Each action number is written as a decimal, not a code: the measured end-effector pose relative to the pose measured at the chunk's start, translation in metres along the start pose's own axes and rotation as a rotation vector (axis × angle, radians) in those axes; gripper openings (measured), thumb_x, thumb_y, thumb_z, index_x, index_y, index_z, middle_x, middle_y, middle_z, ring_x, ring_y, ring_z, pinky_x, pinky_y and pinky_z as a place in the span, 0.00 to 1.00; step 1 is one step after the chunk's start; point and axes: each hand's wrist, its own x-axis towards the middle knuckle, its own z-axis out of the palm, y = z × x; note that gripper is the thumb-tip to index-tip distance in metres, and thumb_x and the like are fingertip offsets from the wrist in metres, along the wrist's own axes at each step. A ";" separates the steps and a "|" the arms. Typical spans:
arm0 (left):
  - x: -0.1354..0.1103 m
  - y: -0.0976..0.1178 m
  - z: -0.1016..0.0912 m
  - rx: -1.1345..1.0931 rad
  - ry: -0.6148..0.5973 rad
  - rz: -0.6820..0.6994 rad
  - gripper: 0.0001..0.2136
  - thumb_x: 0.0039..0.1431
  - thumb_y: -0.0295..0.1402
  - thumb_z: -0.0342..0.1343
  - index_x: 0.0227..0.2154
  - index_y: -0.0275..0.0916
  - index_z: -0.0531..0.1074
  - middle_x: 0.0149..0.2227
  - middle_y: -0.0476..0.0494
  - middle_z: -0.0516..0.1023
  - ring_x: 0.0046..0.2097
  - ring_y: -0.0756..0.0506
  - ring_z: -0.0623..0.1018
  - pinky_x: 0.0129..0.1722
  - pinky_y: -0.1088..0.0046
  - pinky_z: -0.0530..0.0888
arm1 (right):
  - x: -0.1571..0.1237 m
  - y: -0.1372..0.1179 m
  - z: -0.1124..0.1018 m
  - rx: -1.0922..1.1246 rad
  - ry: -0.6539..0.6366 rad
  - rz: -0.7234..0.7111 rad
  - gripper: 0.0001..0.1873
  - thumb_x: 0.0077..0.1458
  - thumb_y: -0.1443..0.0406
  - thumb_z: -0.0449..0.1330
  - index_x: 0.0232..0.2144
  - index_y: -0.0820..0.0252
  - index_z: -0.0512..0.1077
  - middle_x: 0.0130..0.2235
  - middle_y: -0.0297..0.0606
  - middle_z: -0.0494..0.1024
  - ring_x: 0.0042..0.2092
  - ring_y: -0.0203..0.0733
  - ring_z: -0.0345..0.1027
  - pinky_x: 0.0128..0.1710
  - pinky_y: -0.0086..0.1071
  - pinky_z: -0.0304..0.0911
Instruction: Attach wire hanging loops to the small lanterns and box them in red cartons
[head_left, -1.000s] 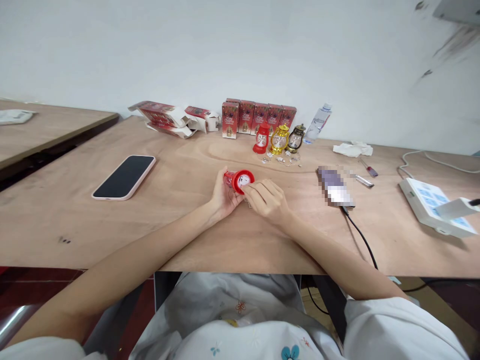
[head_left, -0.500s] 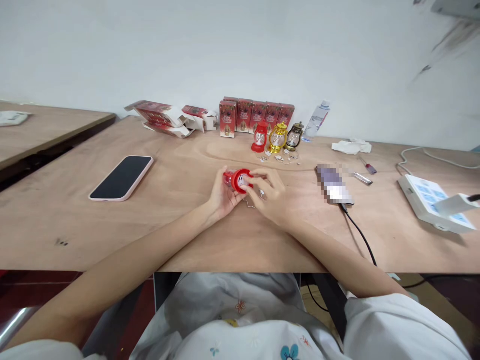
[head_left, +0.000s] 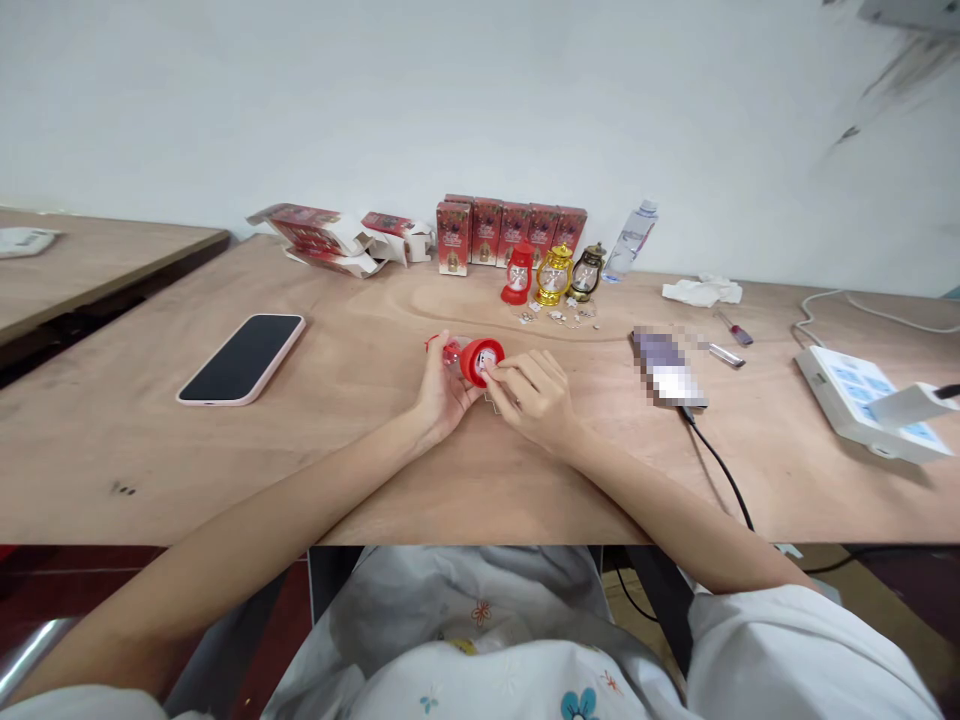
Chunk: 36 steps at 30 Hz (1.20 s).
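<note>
My left hand is wrapped round a small red lantern, tipped on its side with its base turned toward me and to the right. Inside the red rim the underside looks whitish with dark parts. My right hand has its thumb and forefinger pinched together at that underside; anything between the fingertips is too small to make out. Some thin pale pieces lie on the table just below the hands. Farther back stand a red lantern, a gold lantern and a bronze lantern.
Small scraps are scattered before the lanterns. Behind them stand several red boxes and a water bottle. Opened cartons lie at back left, a phone at left. Rightward are another phone, a screwdriver and a power strip.
My right fingers have drawn off the lantern's rim into a tighter pinch at its underside. The held lantern has turned slightly, showing more of its top end at the left.
</note>
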 end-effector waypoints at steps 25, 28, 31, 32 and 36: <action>-0.004 0.003 0.005 -0.058 -0.044 -0.143 0.18 0.67 0.45 0.41 0.33 0.37 0.68 0.26 0.47 0.74 0.25 0.52 0.75 0.26 0.79 0.75 | -0.004 0.012 -0.001 -0.087 -0.052 -0.235 0.08 0.62 0.71 0.55 0.36 0.57 0.74 0.34 0.39 0.80 0.34 0.39 0.70 0.31 0.36 0.63; -0.005 0.003 0.005 -0.069 -0.042 -0.151 0.19 0.67 0.45 0.40 0.31 0.37 0.68 0.25 0.48 0.73 0.23 0.53 0.73 0.24 0.81 0.73 | -0.005 0.013 -0.001 -0.051 -0.023 -0.271 0.08 0.61 0.72 0.56 0.37 0.57 0.75 0.34 0.38 0.80 0.35 0.39 0.70 0.32 0.36 0.65; -0.004 0.003 0.004 -0.073 -0.056 -0.167 0.20 0.67 0.45 0.40 0.32 0.36 0.68 0.24 0.47 0.74 0.22 0.53 0.73 0.24 0.80 0.74 | -0.007 0.014 0.001 0.011 -0.084 -0.217 0.09 0.62 0.71 0.56 0.38 0.55 0.75 0.36 0.39 0.79 0.36 0.39 0.70 0.35 0.37 0.66; -0.003 0.003 0.004 -0.073 -0.058 -0.170 0.20 0.67 0.46 0.41 0.32 0.36 0.69 0.25 0.47 0.74 0.23 0.52 0.73 0.25 0.80 0.75 | -0.007 0.014 0.002 0.021 -0.098 -0.197 0.09 0.62 0.70 0.56 0.38 0.55 0.75 0.36 0.39 0.79 0.36 0.40 0.70 0.35 0.38 0.66; -0.003 0.003 0.004 -0.065 -0.048 -0.165 0.19 0.67 0.45 0.41 0.32 0.36 0.69 0.25 0.46 0.75 0.24 0.52 0.74 0.26 0.79 0.75 | -0.008 0.013 0.004 0.008 -0.043 -0.158 0.08 0.62 0.70 0.56 0.37 0.57 0.76 0.35 0.39 0.79 0.34 0.39 0.69 0.33 0.36 0.65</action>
